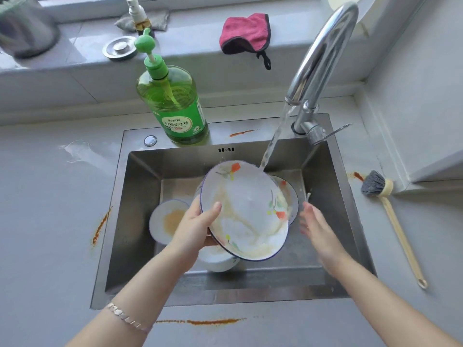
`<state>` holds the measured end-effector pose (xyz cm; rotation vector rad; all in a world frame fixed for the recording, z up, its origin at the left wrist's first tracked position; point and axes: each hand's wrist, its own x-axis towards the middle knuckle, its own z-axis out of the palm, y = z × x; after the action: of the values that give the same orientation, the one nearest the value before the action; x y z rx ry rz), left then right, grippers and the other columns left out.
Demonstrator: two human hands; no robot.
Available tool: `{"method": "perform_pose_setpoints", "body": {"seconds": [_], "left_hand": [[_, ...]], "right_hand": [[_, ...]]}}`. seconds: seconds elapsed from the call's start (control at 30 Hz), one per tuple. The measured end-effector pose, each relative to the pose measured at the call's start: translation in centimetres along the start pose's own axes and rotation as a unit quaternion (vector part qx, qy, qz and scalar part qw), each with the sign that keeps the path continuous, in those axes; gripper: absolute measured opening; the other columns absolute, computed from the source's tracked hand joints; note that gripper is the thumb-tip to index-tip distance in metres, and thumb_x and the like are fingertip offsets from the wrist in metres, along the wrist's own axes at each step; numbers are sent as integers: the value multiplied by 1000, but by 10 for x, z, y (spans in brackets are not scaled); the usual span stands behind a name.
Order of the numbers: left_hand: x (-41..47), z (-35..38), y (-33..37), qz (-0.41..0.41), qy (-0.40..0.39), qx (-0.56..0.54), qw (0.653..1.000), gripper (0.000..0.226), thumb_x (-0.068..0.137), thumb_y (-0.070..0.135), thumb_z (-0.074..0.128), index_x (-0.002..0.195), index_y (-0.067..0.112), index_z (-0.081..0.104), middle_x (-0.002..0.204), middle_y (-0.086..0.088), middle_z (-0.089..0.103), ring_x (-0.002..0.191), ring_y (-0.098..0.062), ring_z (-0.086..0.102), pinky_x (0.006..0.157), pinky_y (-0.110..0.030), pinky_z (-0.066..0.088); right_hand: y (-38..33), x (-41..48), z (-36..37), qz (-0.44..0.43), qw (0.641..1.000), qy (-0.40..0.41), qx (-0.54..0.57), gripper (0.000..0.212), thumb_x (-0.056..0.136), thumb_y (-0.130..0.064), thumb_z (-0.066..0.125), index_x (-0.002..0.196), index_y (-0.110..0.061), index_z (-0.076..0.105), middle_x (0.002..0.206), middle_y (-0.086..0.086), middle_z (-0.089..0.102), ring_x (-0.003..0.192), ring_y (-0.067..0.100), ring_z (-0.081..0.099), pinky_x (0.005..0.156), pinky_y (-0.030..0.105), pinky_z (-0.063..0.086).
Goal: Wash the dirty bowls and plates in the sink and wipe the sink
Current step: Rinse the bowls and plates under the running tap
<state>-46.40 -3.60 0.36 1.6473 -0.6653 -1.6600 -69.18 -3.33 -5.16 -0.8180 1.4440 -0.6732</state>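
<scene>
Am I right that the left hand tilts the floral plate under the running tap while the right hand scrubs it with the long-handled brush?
Not quite. In the head view the right hand is empty; the brush lies on the counter right of the sink. The left hand does tilt the plate under the running tap.

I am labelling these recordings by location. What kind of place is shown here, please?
Most likely a home kitchen, at the sink. A steel sink holds dirty dishes under a running faucet, a bottle of dish soap stands on its rim, and a dish brush lies on the counter.
</scene>
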Motion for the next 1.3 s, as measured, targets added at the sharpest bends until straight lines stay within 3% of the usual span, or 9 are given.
{"method": "perform_pose_setpoints", "body": {"seconds": [0.13,0.27,0.4,0.6,0.8,1.0,1.1,1.2,1.3], "left_hand": [[4,-10,8,60,-24,36,997,18,90,30,50,104,34,60,90,5,71,79,-18,67,64,-37,53],[21,-10,-2,62,27,4,998,20,93,34,44,104,31,62,99,-2,67,88,-23,62,84,-50,46],[37,7,-15,-62,70,6,996,42,96,51,31,117,25,56,85,4,69,75,-20,67,70,-41,55],[33,26,-21,-223,45,-36,973,52,97,53,31,115,13,57,97,-5,70,88,-26,66,64,-36,55],[30,-8,-11,-84,64,87,991,26,98,33,40,100,22,63,78,1,70,64,-15,66,56,-28,55],[35,-38,-9,100,84,151,980,32,99,39,38,124,31,56,123,8,61,119,-14,54,105,-43,40],[37,-36,-17,77,91,79,990,31,97,48,34,121,37,50,121,8,60,113,-16,56,97,-39,48],[36,-20,-21,65,131,23,989,23,101,37,26,115,36,45,102,16,57,88,1,55,55,-9,50],[31,-4,-24,54,149,-1,987,19,102,34,26,116,35,40,99,15,52,79,4,48,44,-5,43]], "right_hand": [[-12,13,10,106,964,-116,215,51,91,-53,25,123,-23,52,108,4,69,93,19,67,74,31,57],[-25,15,13,2,984,-70,163,56,75,-54,48,126,-30,52,98,-10,72,85,10,69,74,28,55],[-49,8,5,-152,985,-74,-27,41,77,-67,50,112,-46,57,89,-24,68,71,-1,58,65,15,46],[-58,19,-8,-71,991,44,-101,24,99,-29,39,94,-22,62,75,-9,63,58,-1,57,54,17,43],[-21,15,7,159,982,-14,98,37,99,-41,32,102,-19,61,81,1,73,69,17,68,56,27,53],[1,19,45,118,969,-26,217,41,97,-40,32,125,-18,52,108,2,68,84,14,68,62,25,57],[-20,21,45,20,994,2,108,29,97,-36,39,115,-21,56,95,-4,69,77,9,66,69,25,52],[-45,20,39,-94,980,25,-171,29,100,-23,38,127,-17,47,107,-6,60,95,7,57,79,22,42],[-37,24,44,-230,816,109,-520,56,97,-26,40,146,-5,22,151,15,26,139,28,25,113,33,16]]}}
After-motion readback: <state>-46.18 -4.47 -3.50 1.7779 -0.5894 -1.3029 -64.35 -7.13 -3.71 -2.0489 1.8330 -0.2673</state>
